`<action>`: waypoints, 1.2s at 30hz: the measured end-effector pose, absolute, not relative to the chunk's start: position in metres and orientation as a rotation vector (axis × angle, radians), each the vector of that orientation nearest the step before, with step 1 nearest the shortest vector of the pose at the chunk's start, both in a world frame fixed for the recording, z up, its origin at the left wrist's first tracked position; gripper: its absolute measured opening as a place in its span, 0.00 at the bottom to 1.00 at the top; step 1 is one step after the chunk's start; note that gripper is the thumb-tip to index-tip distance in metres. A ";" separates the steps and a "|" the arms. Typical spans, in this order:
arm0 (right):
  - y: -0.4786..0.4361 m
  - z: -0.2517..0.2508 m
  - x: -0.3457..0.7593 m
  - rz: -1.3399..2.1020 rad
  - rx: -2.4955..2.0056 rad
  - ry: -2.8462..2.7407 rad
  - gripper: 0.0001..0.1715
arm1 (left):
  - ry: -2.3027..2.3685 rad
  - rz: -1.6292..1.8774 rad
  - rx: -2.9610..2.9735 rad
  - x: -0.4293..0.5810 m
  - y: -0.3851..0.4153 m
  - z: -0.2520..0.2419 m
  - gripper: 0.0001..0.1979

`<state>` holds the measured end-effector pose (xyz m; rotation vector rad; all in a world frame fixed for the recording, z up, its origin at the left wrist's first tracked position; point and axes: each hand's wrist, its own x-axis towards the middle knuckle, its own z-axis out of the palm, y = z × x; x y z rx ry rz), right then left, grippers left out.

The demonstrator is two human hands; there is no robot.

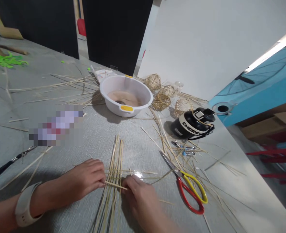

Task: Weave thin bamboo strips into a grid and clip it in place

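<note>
Several long, thin bamboo strips (113, 191) lie lengthwise in front of me, crossed by a few others. One short cross strip (116, 185) spans them at a slight slant. My left hand (89, 178), a white band on its wrist, pinches this strip's left end. At its right end my right hand (140, 197) is closed, fingers curled and partly hidden, gripping the strip near the edge of the lengthwise bundle. To the right rest scissors (178, 173) with one red and one yellow handle, blades slightly apart, among loose strips.
A white basin (126, 97) with water stands farther back. Beside it are woven balls (161, 102) and a black bottle (192, 123). Metal clips (184, 148) lie near the bottle. A blurred-out badge (57, 126) on a lanyard lies left; green pieces (7, 60) sit far left.
</note>
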<state>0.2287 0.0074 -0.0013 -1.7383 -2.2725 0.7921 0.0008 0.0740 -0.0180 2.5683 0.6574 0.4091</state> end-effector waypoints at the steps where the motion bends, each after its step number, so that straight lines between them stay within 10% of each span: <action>1: 0.007 0.000 0.228 0.794 -1.766 -2.268 0.07 | 0.669 0.406 2.572 0.001 0.073 -0.018 0.11; 27: 0.007 -0.004 0.228 0.208 -1.640 -2.407 0.08 | 1.114 0.267 2.469 0.006 0.062 0.004 0.03; 36: 0.013 -0.011 0.232 0.122 -1.430 -2.405 0.13 | 0.914 0.419 2.555 -0.003 0.049 -0.035 0.14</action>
